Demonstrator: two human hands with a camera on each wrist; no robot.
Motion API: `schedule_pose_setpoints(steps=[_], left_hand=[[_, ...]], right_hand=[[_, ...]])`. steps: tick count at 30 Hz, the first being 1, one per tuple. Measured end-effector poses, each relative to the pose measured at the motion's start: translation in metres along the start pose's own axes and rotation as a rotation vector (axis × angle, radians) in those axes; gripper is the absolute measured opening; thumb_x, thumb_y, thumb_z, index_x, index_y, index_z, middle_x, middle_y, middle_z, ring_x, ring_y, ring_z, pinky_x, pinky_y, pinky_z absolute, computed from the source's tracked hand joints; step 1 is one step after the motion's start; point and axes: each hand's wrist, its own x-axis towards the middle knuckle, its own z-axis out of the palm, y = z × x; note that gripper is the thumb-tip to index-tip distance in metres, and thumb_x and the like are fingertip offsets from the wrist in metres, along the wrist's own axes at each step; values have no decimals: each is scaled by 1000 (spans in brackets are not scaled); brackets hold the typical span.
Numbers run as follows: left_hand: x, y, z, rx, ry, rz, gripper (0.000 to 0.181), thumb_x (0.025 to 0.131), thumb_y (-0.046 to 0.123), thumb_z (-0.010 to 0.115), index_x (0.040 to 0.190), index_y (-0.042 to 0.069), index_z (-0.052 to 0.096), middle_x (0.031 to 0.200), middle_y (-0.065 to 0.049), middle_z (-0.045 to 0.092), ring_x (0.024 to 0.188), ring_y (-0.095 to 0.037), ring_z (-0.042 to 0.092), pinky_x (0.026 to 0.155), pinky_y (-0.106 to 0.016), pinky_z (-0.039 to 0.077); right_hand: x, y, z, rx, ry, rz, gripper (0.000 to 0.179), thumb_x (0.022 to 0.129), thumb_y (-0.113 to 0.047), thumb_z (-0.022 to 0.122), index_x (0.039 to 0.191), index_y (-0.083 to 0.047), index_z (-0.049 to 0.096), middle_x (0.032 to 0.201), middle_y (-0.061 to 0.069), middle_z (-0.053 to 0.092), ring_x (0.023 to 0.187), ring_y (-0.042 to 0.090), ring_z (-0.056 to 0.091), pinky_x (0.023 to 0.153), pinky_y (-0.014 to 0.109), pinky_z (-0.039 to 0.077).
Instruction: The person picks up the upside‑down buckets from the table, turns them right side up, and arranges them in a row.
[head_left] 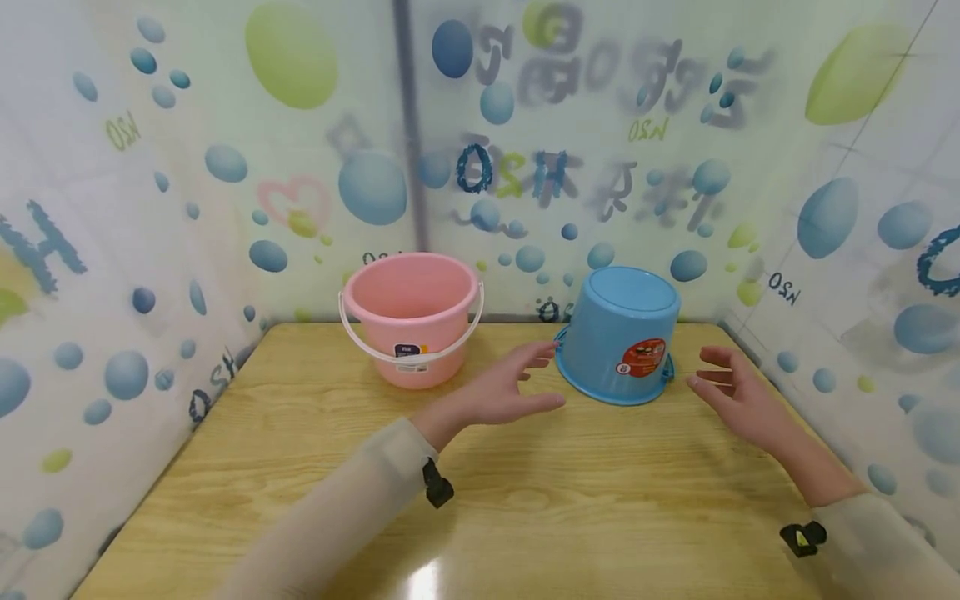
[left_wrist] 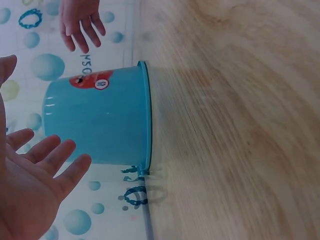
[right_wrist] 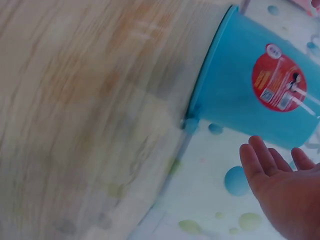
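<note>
- Head: one blue bucket [head_left: 600,329], mouth down, axis upright, near the table's [head_left: 525,508] back edge. One pink bucket [head_left: 420,332], mouth up, left of it. Two hands, relaxed open, holding nothing — left hand [head_left: 510,392] by the bucket, contact unclear; right hand [head_left: 738,400] apart.
- Left wrist: blue rim down on wood; table runs past it.
- Right wrist: fingers extended just beside blue wall.

Pale walls [head_left: 495,242] printed with blue and green dots — at nine, twelve and three o'clock — flank a wood-grain bench [head_left: 600,517]; white glare [head_left: 423,581] shines at six o'clock.
</note>
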Motion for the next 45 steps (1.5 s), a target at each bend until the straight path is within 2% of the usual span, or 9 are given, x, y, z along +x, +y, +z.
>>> schedule_pose_setpoints(steps=[3,5,7,18,23,27,32,39,45], left_hand=[[17,-6,5,-3,9,-25,90,103,46,76,175,22,28,176,-6,39,160,-29,46,128,-55,43],[29,-12,10,-8,12,-35,92,102,45,78,176,22,28,177,-7,38,159,-31,46,127,-57,44],[41,-19,14,-3,13,-46,94,102,46,78,176,21,27,178,-8,36,159,-33,47,127,-59,44],[86,-54,29,65,61,-175,105,97,46,85,178,25,22,182,-7,30,167,-33,32,133,-59,35],[102,-65,31,194,42,-216,109,96,52,84,178,26,18,181,-8,33,168,-33,30,137,-61,24],[109,-66,32,265,23,-268,112,94,57,84,179,30,15,182,-2,31,171,-37,20,139,-65,7],[119,-61,36,260,5,-338,121,90,50,90,179,31,10,184,3,25,172,-43,13,138,-66,8],[114,-52,36,199,-9,-382,122,92,41,91,179,30,5,186,2,18,173,-41,6,139,-64,1],[126,-70,38,235,-54,-441,118,93,45,89,179,35,8,185,6,20,174,-33,6,139,-62,2]], right_hand=[[6,10,-5,-11,-34,36,82,116,-30,56,170,9,8,166,45,25,145,67,43,105,40,62],[11,16,-6,-25,-62,57,88,116,-32,58,171,8,2,167,47,21,146,69,40,111,65,55],[16,22,-6,-26,-90,69,94,115,-31,60,171,8,-4,167,49,17,146,72,37,114,79,42],[40,44,3,-160,-233,119,120,102,-40,79,171,9,-7,172,47,5,146,76,27,114,84,38],[52,50,6,-241,-268,153,129,97,-49,82,171,8,-6,170,50,10,152,74,20,118,87,29],[61,53,10,-222,-293,177,135,94,-50,85,171,8,-10,171,50,5,154,74,12,121,87,21],[66,57,16,-169,-301,175,139,92,-44,89,170,8,-13,172,49,-1,156,74,5,122,87,16],[70,59,24,-168,-327,164,138,93,-48,88,171,5,-13,176,44,1,159,69,7,125,85,15],[74,56,26,-216,-347,148,136,95,-51,85,170,10,-9,175,45,5,159,69,12,126,83,18]])
